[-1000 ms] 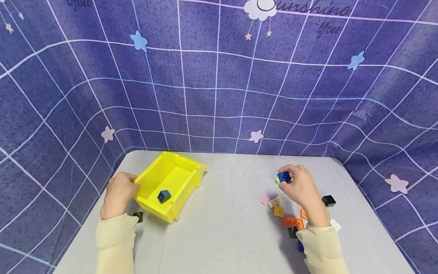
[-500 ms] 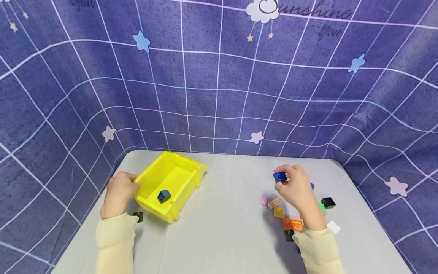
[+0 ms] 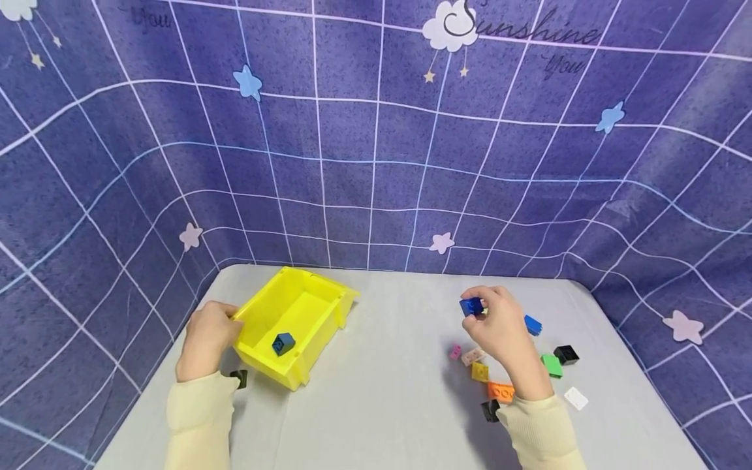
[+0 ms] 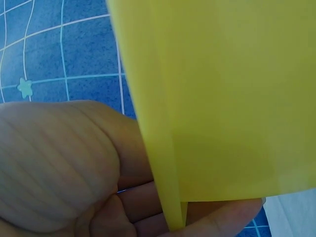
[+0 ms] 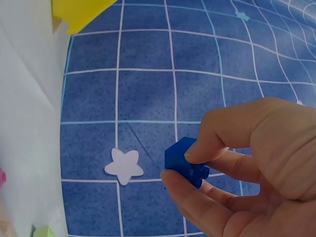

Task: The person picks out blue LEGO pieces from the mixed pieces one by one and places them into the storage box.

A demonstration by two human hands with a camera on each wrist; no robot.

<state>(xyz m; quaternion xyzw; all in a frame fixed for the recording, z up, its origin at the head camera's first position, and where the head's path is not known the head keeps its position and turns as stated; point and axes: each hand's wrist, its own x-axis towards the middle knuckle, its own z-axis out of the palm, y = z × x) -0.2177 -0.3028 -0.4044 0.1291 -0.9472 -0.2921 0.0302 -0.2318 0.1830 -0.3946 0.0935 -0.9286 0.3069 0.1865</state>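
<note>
My left hand [image 3: 207,339] grips the left rim of a yellow bin [image 3: 320,346]. In the left wrist view its fingers [image 4: 222,219] curl under the bin's yellow wall [image 4: 237,108]. One dark blue brick [image 3: 283,344] lies inside the bin, near its front end. Over the right part of the table, my right hand [image 3: 499,326] pinches a blue toy brick [image 3: 471,307] between thumb and fingers. The right wrist view shows this blue brick [image 5: 181,159] with a slanted face and a stud pointing toward the palm.
Around the right forearm lie loose bricks: pink [image 3: 455,352], yellow [image 3: 480,372], orange [image 3: 501,392], green [image 3: 552,365], blue [image 3: 533,325], white [image 3: 576,398] and black [image 3: 566,355]. A dark brick [image 3: 239,377] sits beside the left cuff. A patterned blue curtain [image 3: 376,183] encloses the table.
My right hand has moved left with the blue brick, uncovering another blue brick and a green one on the table. The left hand and bin keep their places.
</note>
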